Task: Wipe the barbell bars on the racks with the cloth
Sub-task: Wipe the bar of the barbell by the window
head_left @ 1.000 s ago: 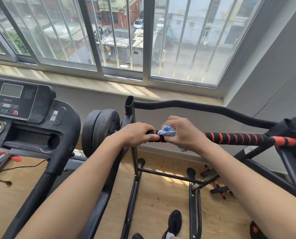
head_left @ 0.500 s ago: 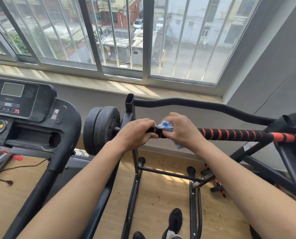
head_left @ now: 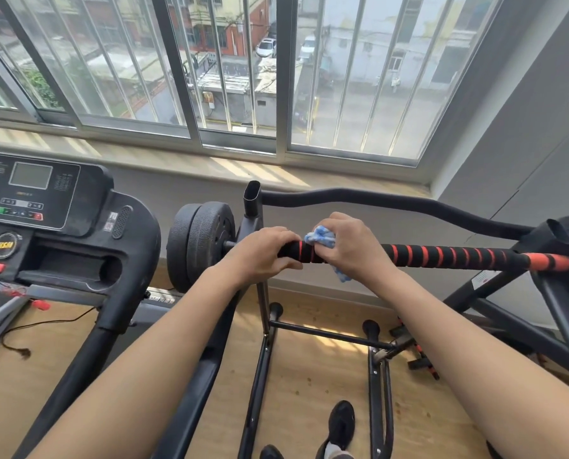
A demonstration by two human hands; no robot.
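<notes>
The left hand (head_left: 270, 256) grips the bar (head_left: 442, 256) near the rack's left end. Just beside it, the right hand (head_left: 349, 250) clutches the cloth (head_left: 319, 236) around the bar. The unwiped length likely runs rightward.

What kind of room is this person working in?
Probably a small home gym: a treadmill stands at left, a barbell bar with weight plates lies on a rack, by a window overlooking a street.

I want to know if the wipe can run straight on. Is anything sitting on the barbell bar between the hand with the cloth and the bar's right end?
Nothing visible does. The right hand grips the blue cloth around the barbell bar, and the striped grip runs bare from there to the rack cradle.
</notes>
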